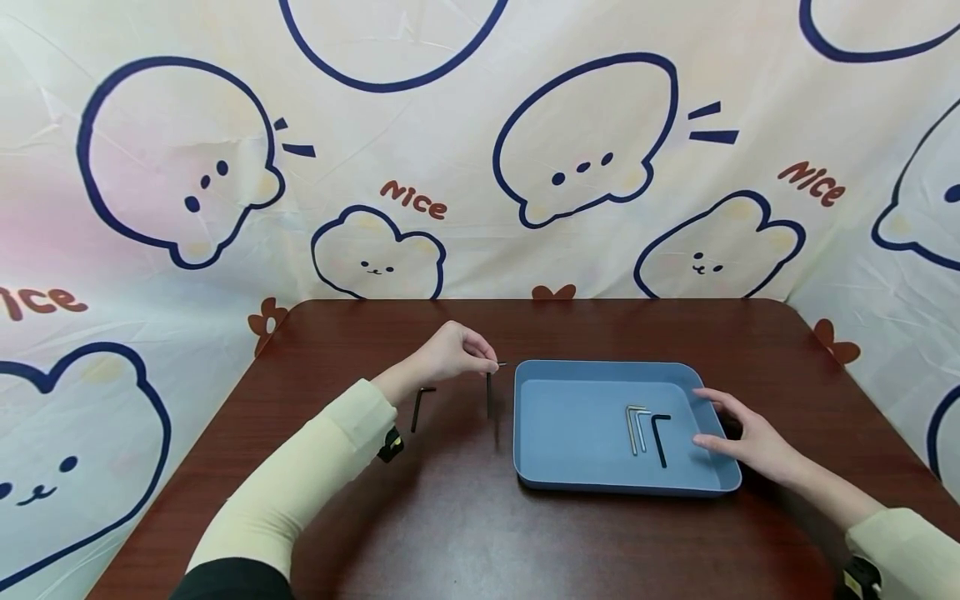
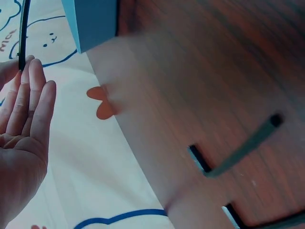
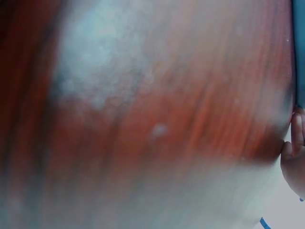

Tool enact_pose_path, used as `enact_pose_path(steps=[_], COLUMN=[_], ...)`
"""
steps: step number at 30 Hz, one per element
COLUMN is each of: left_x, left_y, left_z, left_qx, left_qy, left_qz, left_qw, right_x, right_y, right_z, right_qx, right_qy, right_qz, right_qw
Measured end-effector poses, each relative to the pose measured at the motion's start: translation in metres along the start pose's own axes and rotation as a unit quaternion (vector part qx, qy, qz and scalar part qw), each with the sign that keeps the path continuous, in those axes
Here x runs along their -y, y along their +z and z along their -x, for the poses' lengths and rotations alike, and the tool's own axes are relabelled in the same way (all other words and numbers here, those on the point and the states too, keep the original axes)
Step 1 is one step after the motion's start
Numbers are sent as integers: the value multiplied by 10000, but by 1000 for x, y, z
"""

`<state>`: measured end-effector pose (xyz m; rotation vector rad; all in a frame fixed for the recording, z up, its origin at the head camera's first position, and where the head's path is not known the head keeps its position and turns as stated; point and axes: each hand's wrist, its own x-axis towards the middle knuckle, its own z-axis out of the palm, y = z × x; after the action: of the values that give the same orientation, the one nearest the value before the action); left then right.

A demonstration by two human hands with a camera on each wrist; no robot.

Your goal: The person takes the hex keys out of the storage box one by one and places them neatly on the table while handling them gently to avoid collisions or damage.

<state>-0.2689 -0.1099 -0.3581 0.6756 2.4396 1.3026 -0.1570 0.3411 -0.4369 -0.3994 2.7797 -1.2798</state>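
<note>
Hex key [image 1: 489, 398], partly hidden, hangs pinched by left hand [image 1: 456, 350], right hand [image 1: 752, 440] loosely spread.

Left arm [image 1: 288, 492]'s reaching forward, left hand [image 1: 455, 352] pinching, thumb against fingers; right hand [image 1: 756, 443] sits kinda lower, thumb and index finger spread apart.

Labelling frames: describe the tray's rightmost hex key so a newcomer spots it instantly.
On the brown table, find the blue tray. Just right of its middle lie three L-shaped hex keys. Yours is the black hex key on the right; both neighbours are lighter metal.
</note>
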Motion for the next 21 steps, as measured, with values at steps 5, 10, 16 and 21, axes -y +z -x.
enact_pose_path(steps=[5, 10, 16, 21], left_x=[9, 17, 25, 34], left_y=[-3, -6, -9, -10], left_z=[4, 7, 11, 14], left_qx=[-51, -125, -185, -140], left_qy=[-189, -346, -510, -588], left_qz=[-27, -9, 11, -80], left_qw=[9998, 9993, 9985, 9981], right_x=[2, 2, 1, 0], right_y=[0, 0, 1, 2], right_z=[-1, -1, 0, 0], right_qx=[26, 32, 19, -15], right_qy=[-3, -8, -24, -13], right_qz=[3, 18, 8, 42], right_qw=[10000, 10000, 10000, 10000])
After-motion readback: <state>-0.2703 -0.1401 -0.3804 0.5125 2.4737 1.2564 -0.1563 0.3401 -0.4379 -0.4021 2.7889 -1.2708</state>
